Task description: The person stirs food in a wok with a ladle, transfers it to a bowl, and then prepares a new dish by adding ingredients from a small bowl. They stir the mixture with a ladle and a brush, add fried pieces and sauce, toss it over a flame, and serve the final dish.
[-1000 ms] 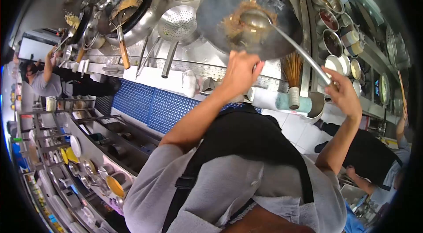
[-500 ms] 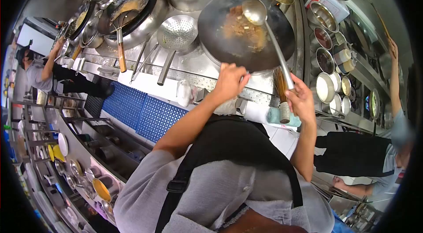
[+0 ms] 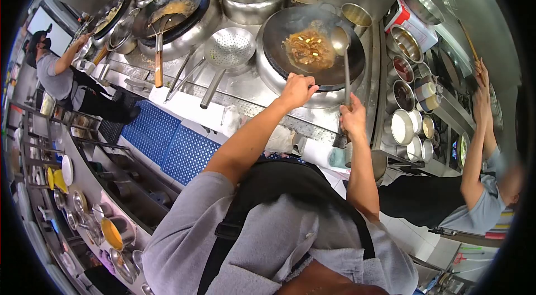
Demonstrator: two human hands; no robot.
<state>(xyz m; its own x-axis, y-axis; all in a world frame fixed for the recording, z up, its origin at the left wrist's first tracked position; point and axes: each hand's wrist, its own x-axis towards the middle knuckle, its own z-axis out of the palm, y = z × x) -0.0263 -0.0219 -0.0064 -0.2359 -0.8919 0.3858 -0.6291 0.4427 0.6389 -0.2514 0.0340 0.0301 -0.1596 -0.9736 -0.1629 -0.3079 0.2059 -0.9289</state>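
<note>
A dark wok point(image 3: 350, 63) rests on the stove ring, its near side toward me. Brown, saucy food with pale yellow pieces point(image 3: 308, 49) lies in it. My left hand point(image 3: 298, 92) is closed at the wok's near edge, gripping it; the exact grip is partly hidden by the fingers. My right hand point(image 3: 353, 119) is wrapped round the long handle of a metal ladle point(image 3: 347, 69). The ladle's bowl is inside the wok, at the right side of the food.
Left of the wok, a perforated strainer point(image 3: 229, 48) lies on the steel counter. Another wok point(image 3: 202, 7) with a wooden-handled skimmer point(image 3: 158, 52) stands beyond. Sauce containers point(image 3: 403, 94) line the right. Co-workers stand at far left point(image 3: 64, 74) and right point(image 3: 472, 178).
The wok has come down and looks smaller, its food gathered together. The ladle's bowl has moved nearer and right. At the right, the co-worker's second hand has risen to the raised one.
</note>
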